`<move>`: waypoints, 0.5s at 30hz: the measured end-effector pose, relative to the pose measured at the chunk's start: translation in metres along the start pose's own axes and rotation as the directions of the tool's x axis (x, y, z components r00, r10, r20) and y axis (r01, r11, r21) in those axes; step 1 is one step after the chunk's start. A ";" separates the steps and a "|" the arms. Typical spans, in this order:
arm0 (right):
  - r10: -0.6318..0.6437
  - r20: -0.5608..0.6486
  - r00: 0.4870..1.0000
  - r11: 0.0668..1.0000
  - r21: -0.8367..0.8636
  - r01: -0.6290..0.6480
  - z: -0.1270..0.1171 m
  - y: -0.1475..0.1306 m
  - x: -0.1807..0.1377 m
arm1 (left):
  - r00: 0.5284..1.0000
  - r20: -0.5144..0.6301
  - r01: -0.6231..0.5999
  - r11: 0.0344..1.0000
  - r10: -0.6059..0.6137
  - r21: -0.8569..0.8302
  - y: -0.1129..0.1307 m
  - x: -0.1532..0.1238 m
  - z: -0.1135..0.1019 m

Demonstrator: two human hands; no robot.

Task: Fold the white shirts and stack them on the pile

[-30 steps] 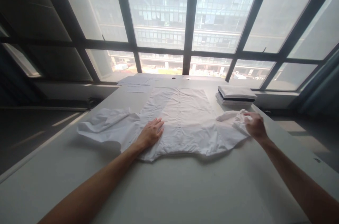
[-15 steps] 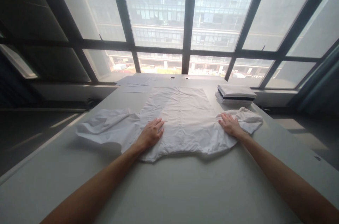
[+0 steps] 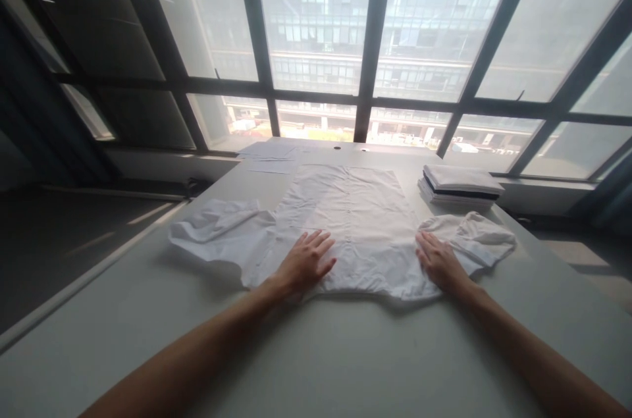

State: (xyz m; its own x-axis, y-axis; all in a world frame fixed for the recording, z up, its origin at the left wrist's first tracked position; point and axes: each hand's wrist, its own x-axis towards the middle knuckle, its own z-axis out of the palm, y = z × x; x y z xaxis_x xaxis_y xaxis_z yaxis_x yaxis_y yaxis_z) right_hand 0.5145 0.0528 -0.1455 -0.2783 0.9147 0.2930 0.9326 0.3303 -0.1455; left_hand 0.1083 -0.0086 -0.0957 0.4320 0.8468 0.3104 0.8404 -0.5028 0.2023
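A white shirt (image 3: 353, 207) lies spread out on the pale table (image 3: 316, 352), its sleeves bunched at both sides. My left hand (image 3: 306, 260) lies flat and open on the shirt's near left part, fingers spread. My right hand (image 3: 437, 260) rests flat and open on the near right part, beside the crumpled right sleeve (image 3: 476, 237). The left sleeve (image 3: 214, 234) lies rumpled to the left, away from both hands.
A stack of folded clothes (image 3: 459, 184) sits at the table's far right. Sheets of paper (image 3: 269, 153) lie at the far edge. Large windows with dark frames (image 3: 370, 43) rise behind the table. The table's left edge drops to a dark floor (image 3: 59, 240).
My right hand let go of the right sleeve and came inward, down flat on the shirt. My left hand stayed flat on the cloth. The camera view shifted left.
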 end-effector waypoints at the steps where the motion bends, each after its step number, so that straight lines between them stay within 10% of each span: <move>1: -0.008 0.010 1.000 1.000 -0.010 0.008 -0.001 0.003 0.001 | 0.999 0.040 0.009 1.000 -0.009 -0.022 0.001 -0.001 0.003; 7: 0.014 0.022 1.000 0.999 -0.043 -0.013 -0.016 0.005 0.011 | 0.994 0.110 0.035 0.997 -0.028 -0.062 -0.004 0.006 0.008; 11: -0.071 -0.137 0.988 0.995 0.063 0.081 -0.032 -0.039 0.004 | 1.000 0.012 0.003 0.994 -0.002 -0.110 0.008 0.006 -0.006; 15: -0.103 -0.034 0.994 0.957 0.269 0.108 -0.036 -0.095 -0.015 | 0.985 0.044 0.167 0.986 -0.168 0.026 0.027 -0.001 -0.015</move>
State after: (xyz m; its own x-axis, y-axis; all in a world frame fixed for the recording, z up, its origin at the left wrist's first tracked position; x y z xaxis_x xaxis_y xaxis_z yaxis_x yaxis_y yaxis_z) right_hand 0.4380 -0.0006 -0.1024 -0.3648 0.8675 0.3383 0.8003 0.4778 -0.3622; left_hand 0.1261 -0.0253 -0.0769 0.2986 0.9262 0.2303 0.9091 -0.3495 0.2268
